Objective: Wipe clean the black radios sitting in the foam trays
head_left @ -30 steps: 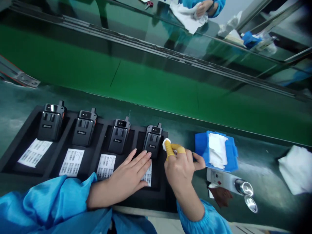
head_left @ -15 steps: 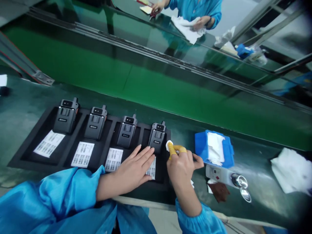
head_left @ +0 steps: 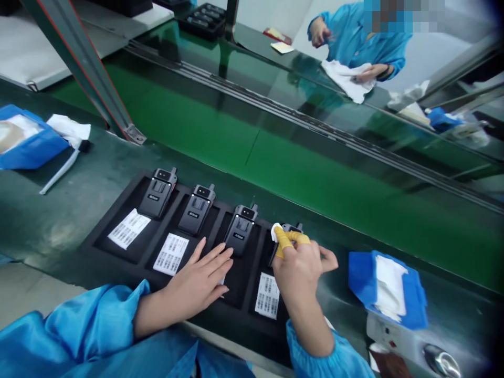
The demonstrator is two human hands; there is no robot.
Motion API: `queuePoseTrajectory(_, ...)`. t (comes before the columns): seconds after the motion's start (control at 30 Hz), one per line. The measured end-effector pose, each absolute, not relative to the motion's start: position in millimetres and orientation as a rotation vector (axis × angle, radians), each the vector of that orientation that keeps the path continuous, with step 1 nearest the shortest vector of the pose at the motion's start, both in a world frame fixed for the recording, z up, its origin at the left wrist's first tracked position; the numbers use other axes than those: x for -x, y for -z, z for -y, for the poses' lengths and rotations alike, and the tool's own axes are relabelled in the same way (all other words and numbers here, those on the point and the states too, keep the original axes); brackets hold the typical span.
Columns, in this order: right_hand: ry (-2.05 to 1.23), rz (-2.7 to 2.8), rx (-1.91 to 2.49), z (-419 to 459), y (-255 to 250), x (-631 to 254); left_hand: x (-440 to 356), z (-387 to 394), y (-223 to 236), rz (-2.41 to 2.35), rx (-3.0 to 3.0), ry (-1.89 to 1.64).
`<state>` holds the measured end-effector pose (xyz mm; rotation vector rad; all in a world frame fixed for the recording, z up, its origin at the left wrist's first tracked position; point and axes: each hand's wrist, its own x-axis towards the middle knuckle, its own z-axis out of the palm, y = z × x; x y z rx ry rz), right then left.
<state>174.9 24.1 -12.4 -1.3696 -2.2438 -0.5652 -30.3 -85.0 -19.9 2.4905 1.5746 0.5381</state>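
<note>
Green work surface [head_left: 51,220] is carrying a black tray [head_left: 240,286] of Riton radios. At the tray's right end, the right hand [head_left: 297,278] is pinching a white wipe [head_left: 276,231] with yellow finger cots [head_left: 285,242] against the last radio [head_left: 293,228], while the left hand [head_left: 197,278] is lying open and apart, steadying the tray.

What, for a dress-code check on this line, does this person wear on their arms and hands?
Both arms are covered by glossy bright blue smock sleeves, the left sleeve and the right sleeve, each with a gathered elastic cuff. The right hand has yellow finger cots on two fingers. The left hand shows no glove or cot.
</note>
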Motion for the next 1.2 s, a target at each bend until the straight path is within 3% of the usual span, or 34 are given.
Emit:
queuePoseTrajectory(0.3, 0.572, 2.387, 1.304, -45, 17, -130, 32, 82, 21, -1.545, -2.484, -0.456)
queuePoseTrajectory(0.67, 0.688, 2.43, 1.231, -48, 9, -141, 35, 89, 14, -1.51, -2.423, -0.533)
queuePoseTrajectory(1.0, 0.495, 2.532, 1.035, -47, 2, -39, 91, 104, 21, -1.889, -2.362, -0.621)
queuePoseTrajectory(1.2, 0.453, 2.579, 1.058, -48, 8, -28, 96, 103, 29, -1.92, -2.418, -0.587)
